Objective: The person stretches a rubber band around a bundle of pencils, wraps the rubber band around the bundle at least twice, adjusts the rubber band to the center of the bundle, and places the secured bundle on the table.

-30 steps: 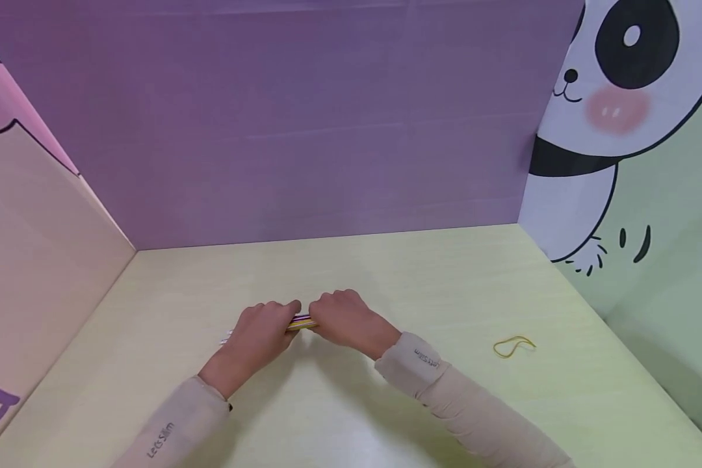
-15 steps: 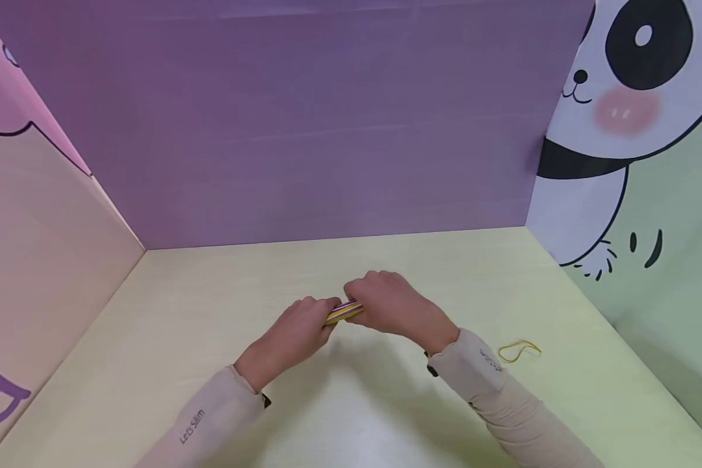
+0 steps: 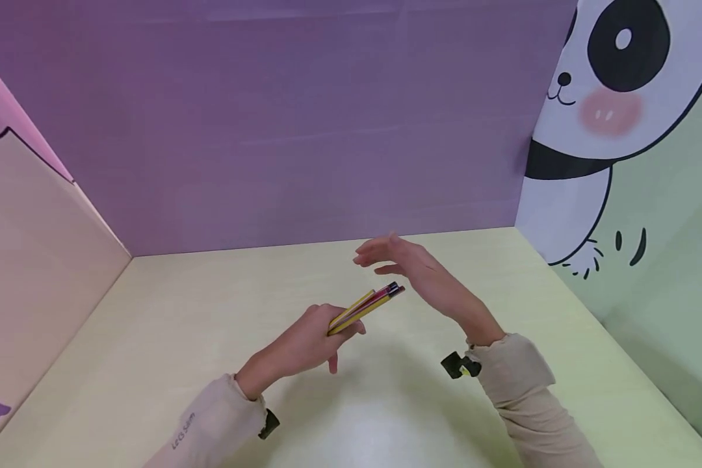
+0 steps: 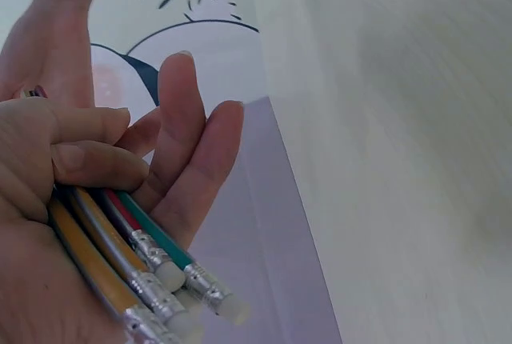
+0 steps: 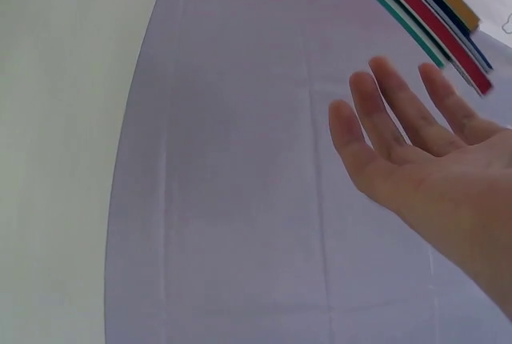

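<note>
My left hand [image 3: 304,341] holds a bundle of striped pencils [image 3: 367,308], raised over the table and slanting up to the right. In the left wrist view, the thumb and nearer fingers grip the pencils [image 4: 92,260] while two other fingers stretch out. White erasers in metal bands show at that end; the barrels are yellow, red and green. Just above the bundle's far end, my right hand [image 3: 427,276] is spread with nothing in it. The right wrist view shows its loosely extended fingers [image 5: 404,124] apart from the pencils' other ends [image 5: 448,36].
A pale table [image 3: 210,286] lies beneath both hands. The purple back wall [image 3: 304,130], a cream left wall [image 3: 29,260] and a green right wall [image 3: 678,273] with a panda drawing enclose it. Small black devices [image 3: 461,365] sit at both wrists.
My right hand has let go of the pencil bundle and moved up and away. The left hand still holds it, now with its far end exposed. The yellow loop has gone from sight around the right sleeve.
</note>
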Available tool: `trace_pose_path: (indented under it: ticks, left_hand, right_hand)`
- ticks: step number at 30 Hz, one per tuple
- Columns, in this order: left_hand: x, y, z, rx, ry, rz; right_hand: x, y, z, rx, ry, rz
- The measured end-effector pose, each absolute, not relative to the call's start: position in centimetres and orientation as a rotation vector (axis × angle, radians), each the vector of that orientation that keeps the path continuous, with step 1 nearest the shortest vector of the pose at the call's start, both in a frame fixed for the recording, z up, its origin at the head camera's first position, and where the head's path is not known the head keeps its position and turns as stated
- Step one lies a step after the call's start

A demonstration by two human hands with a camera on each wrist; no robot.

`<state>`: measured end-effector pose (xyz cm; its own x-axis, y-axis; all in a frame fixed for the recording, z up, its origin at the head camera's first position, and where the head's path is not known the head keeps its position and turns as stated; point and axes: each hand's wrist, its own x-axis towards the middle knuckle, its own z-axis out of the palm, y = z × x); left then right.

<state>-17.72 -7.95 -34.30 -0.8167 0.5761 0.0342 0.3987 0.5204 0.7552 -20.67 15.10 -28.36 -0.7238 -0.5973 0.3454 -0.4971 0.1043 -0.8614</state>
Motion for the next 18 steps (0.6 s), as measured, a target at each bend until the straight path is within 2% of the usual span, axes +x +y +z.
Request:
trace_pose_path:
  ticks: [18]
  left_hand:
    - [-17.0,-7.5,-35.3,0.860,2.506,1.211]
  right_hand:
    - [-20.0,11.2,-31.0,-0.964,2.200,-1.616]
